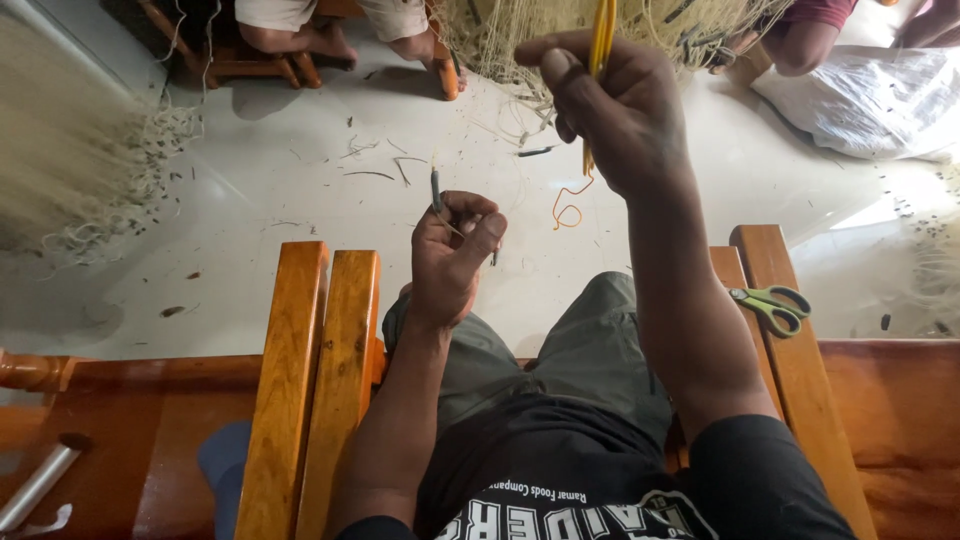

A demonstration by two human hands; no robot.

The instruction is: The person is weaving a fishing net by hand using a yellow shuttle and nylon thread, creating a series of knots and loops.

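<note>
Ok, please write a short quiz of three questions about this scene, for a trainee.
1. True or false: the scissors lie on the floor.
2. What does the right hand grip? A) yellow tool B) a cup C) a knife
3. Fill in: the left hand pinches a thin dark ____.

Key: 1 false, they rest on the wooden armrest. 2 A. 3 stick.
</note>
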